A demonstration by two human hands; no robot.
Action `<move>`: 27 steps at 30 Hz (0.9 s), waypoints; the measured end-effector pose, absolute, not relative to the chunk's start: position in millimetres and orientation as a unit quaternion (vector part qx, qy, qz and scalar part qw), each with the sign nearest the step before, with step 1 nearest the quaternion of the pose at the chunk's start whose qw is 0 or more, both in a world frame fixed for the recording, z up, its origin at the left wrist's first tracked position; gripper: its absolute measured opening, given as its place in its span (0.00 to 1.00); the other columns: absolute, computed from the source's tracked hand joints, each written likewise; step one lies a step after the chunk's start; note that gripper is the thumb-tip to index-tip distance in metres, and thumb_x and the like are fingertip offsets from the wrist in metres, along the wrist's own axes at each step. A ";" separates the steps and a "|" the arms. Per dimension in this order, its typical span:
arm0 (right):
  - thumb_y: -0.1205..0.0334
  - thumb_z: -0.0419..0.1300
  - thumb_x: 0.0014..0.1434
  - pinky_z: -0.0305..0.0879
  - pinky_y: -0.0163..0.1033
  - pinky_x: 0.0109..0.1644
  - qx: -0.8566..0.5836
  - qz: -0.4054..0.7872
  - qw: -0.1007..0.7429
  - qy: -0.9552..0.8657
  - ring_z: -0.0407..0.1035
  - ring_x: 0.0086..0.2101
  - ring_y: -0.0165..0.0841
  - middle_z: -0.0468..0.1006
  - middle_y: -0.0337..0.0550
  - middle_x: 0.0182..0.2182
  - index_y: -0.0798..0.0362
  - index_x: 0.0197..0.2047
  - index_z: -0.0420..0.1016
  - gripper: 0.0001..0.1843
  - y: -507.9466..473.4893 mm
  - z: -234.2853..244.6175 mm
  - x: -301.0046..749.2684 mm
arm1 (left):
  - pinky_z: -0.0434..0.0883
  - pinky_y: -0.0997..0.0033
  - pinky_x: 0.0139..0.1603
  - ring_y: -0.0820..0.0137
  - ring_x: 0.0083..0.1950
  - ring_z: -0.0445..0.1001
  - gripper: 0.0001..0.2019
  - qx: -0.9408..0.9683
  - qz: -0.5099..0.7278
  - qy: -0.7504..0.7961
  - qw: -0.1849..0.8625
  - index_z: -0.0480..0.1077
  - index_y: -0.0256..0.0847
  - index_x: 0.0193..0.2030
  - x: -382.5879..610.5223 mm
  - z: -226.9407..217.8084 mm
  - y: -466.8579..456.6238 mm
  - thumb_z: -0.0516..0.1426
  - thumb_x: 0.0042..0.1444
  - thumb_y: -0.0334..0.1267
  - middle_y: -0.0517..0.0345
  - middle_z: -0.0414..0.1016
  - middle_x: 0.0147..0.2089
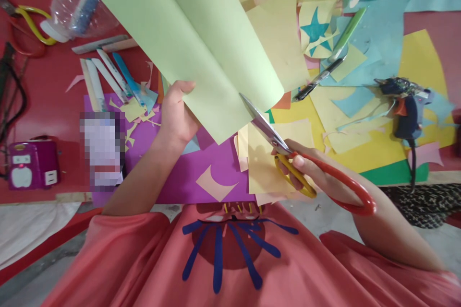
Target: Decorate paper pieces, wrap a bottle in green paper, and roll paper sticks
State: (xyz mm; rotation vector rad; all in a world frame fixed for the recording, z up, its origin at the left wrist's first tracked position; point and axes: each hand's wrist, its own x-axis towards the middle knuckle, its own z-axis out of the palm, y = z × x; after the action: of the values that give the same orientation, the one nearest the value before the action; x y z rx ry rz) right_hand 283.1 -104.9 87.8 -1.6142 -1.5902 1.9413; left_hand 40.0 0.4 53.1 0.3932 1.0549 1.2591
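A large pale green sheet of paper (180,29), with a long fold or curl along it, slants across the upper middle. My left hand (179,114) grips its left edge, thumb on top and the other fingers hidden underneath. My right hand (306,160) is closed around the handles of a pair of scissors (264,127), one loop red and one yellow. The blades reach over the near edge of the sheet, the tip lying against its surface; whether a second blade is beneath the paper is hidden. A peach paper scrap (216,184) with a curved cut-out lies below the sheet.
Markers (108,74), a phone (103,151) with a blurred screen and a purple socket box (33,165) lie at left. Toward the right are a glue gun (408,115), a black pen (319,79) and coloured paper pieces. Another scissors (39,21) rests beside a plastic bottle (77,12).
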 end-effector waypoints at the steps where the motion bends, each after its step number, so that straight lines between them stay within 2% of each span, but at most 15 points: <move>1: 0.32 0.43 0.61 0.57 0.35 0.19 -0.540 0.652 0.079 -0.526 0.59 0.17 0.26 0.67 0.36 0.21 0.51 0.42 0.64 0.30 -104.8 87.3 283.5 | 0.73 0.59 0.57 0.59 0.58 0.73 0.05 0.174 0.556 0.465 0.666 0.64 0.41 0.29 39.9 53.5 0.3 0.50 0.50 0.28 0.55 0.76 0.36; 8: 0.30 0.44 0.59 0.56 0.32 0.18 -0.548 0.662 0.077 -0.505 0.60 0.18 0.26 0.67 0.36 0.22 0.52 0.45 0.65 0.33 -104.7 85.7 282.2 | 0.73 0.59 0.56 0.59 0.57 0.74 0.06 0.171 0.552 0.464 0.671 0.65 0.41 0.31 40.2 54.2 -0.2 0.50 0.50 0.29 0.56 0.76 0.35; 13: 0.31 0.46 0.59 0.53 0.31 0.18 -0.551 0.655 0.101 -0.507 0.58 0.17 0.22 0.67 0.36 0.24 0.52 0.46 0.65 0.32 -106.6 83.7 280.4 | 0.73 0.60 0.56 0.60 0.57 0.74 0.07 0.171 0.546 0.473 0.670 0.66 0.42 0.32 40.8 55.9 0.5 0.49 0.50 0.29 0.55 0.77 0.36; 19: 0.32 0.48 0.59 0.50 0.31 0.18 -0.552 0.655 0.126 -0.501 0.53 0.15 0.22 0.61 0.29 0.18 0.52 0.46 0.65 0.31 -109.5 76.9 278.5 | 0.74 0.62 0.55 0.60 0.57 0.74 0.06 0.180 0.543 0.479 0.666 0.66 0.43 0.30 39.3 53.4 2.7 0.50 0.49 0.30 0.56 0.77 0.36; 24: 0.30 0.48 0.58 0.50 0.31 0.18 -0.565 0.635 0.115 -0.514 0.52 0.14 0.22 0.60 0.28 0.15 0.52 0.44 0.65 0.32 -110.7 73.5 277.5 | 0.74 0.61 0.55 0.60 0.57 0.74 0.05 0.185 0.556 0.469 0.660 0.66 0.42 0.30 38.0 49.6 3.6 0.51 0.49 0.30 0.56 0.77 0.36; 27: 0.29 0.47 0.58 0.51 0.31 0.19 -0.552 0.638 0.117 -0.524 0.53 0.14 0.23 0.61 0.30 0.16 0.51 0.46 0.64 0.33 -111.1 73.3 279.2 | 0.73 0.61 0.56 0.59 0.59 0.73 0.05 0.185 0.554 0.474 0.659 0.66 0.43 0.31 37.4 48.6 4.1 0.52 0.49 0.30 0.57 0.78 0.36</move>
State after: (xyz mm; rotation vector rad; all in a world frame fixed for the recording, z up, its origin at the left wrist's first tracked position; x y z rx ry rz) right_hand 279.2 -111.1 73.3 -1.6152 -1.5347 1.8667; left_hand 37.4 4.1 48.6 0.4184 1.0729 1.2543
